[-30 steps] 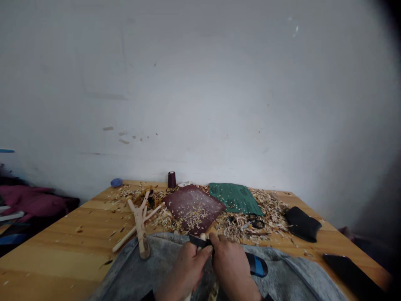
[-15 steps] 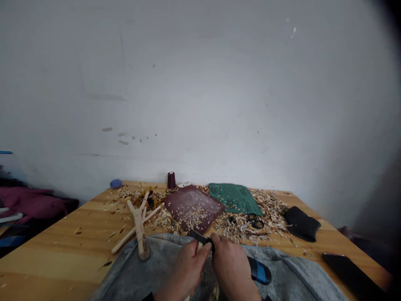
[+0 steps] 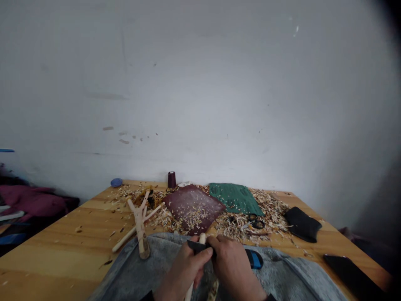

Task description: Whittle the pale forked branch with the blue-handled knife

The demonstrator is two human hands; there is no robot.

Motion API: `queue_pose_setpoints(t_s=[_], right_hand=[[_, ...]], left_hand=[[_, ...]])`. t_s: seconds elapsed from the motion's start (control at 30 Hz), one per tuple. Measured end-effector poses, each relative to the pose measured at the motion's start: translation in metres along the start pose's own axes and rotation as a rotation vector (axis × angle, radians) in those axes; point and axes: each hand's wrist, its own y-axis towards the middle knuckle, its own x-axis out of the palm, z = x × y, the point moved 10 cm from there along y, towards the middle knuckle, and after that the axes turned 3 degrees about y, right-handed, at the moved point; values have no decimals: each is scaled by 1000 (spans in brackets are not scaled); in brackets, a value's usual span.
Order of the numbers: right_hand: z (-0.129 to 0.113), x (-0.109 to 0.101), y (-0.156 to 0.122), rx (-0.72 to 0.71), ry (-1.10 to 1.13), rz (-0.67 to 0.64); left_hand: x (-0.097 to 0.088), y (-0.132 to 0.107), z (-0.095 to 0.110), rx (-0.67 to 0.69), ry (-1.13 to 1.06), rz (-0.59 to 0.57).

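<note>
My left hand point(image 3: 183, 269) is closed around a pale peeled wooden stick point(image 3: 202, 238), whose rounded tip points up and away from me. In my right hand point(image 3: 233, 265) is a knife point(image 3: 255, 259) with a black and blue handle. Its dark blade lies across the stick just below the tip, and my left thumb presses near the back of the blade. Both hands are over a grey cloth point(image 3: 275, 278) draped at the table's near edge. Left of them, a peeled forked branch point(image 3: 140, 232) rests partly on the cloth.
Wood shavings point(image 3: 272, 205) cover much of the wooden table point(image 3: 62, 246). Behind my hands lie a maroon leather sheet point(image 3: 191, 205), a green cloth point(image 3: 234, 198) and scissors point(image 3: 257, 224). A thread spool point(image 3: 171, 179) stands near the wall; a black phone point(image 3: 351, 271) lies right.
The knife blade has turned from slanting away to lying more level across the stick. The stick's tip now shows above it, and the handle end has shifted slightly up and left.
</note>
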Motion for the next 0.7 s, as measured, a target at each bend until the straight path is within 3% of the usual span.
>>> queue_pose_setpoints(t_s=[0.3, 0.7], right_hand=[[-2, -13, -1, 9, -27, 76], [3, -4, 0, 26, -6, 51]], left_hand=[[1, -5, 4, -1, 3, -5], [2, -3, 0, -22, 60, -7]])
